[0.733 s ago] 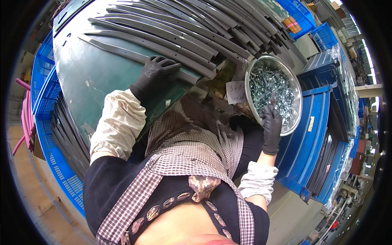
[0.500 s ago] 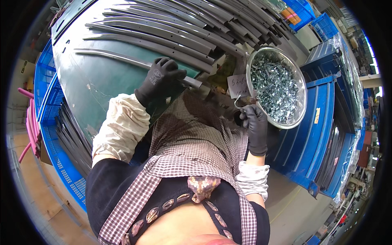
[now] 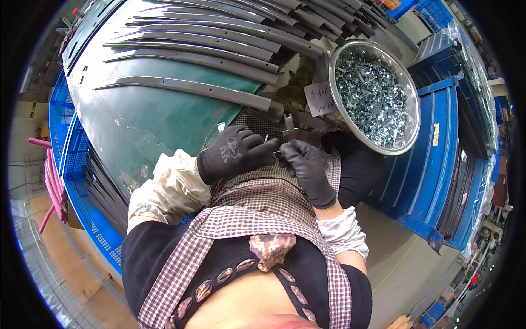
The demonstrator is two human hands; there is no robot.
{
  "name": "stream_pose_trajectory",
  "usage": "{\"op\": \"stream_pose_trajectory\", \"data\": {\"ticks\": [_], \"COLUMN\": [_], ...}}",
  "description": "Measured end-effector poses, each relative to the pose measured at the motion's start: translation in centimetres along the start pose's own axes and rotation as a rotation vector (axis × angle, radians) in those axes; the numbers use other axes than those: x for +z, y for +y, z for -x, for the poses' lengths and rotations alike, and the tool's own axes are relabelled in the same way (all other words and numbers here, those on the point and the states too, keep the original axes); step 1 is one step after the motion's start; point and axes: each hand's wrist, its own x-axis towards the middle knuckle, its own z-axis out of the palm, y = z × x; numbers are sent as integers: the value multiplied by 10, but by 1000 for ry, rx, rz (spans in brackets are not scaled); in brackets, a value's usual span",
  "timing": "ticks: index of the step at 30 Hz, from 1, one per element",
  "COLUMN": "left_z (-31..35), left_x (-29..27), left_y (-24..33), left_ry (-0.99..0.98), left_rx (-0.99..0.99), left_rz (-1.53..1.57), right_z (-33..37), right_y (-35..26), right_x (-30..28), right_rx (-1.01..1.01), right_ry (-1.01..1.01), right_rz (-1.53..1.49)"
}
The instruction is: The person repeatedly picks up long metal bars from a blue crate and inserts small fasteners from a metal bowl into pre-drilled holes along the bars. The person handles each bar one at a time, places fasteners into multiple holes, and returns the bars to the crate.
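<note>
My left hand (image 3: 236, 153) and my right hand (image 3: 308, 171), both in black gloves, meet fingertip to fingertip above my checked apron (image 3: 257, 197). Between them is a small thin metal clip (image 3: 275, 152), mostly hidden by the fingers. Both hands are closed in a pinch around it. Just beyond the fingertips stands a small metal fixture (image 3: 289, 127). The nearest dark grey metal strip (image 3: 181, 85), long and slightly bent, lies on the green table (image 3: 148, 118) with no hand on it. A round steel bowl (image 3: 335, 104) full of shiny small metal pieces (image 3: 375, 96) stands at the right.
Several more grey strips (image 3: 192, 56) lie in rows across the table's far part. A handwritten paper tag (image 3: 319, 98) sits beside the bowl. Blue crates with dark strips flank me: a basket (image 3: 90, 205) at left and a large bin (image 3: 422, 164) at right.
My left hand has let go of the nearest strip and come down to the right. My right hand has moved left with the clip, and the two hands now meet.
</note>
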Motion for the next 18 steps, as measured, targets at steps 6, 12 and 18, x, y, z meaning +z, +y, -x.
{"op": "stream_pose_trajectory", "data": {"ticks": [6,12,18], "left_z": [0,-8,-16], "left_x": [0,-2,-4], "left_y": [-10,-22,-32], "left_ry": [-176,-238,-293], "left_rx": [9,110,145], "left_rz": [202,307,203], "right_z": [-6,-19,-29], "right_y": [1,1,-9], "right_x": [6,-17,-23], "right_rx": [-320,-278,-407], "right_ry": [8,-264,-240], "right_rz": [277,478,827]}}
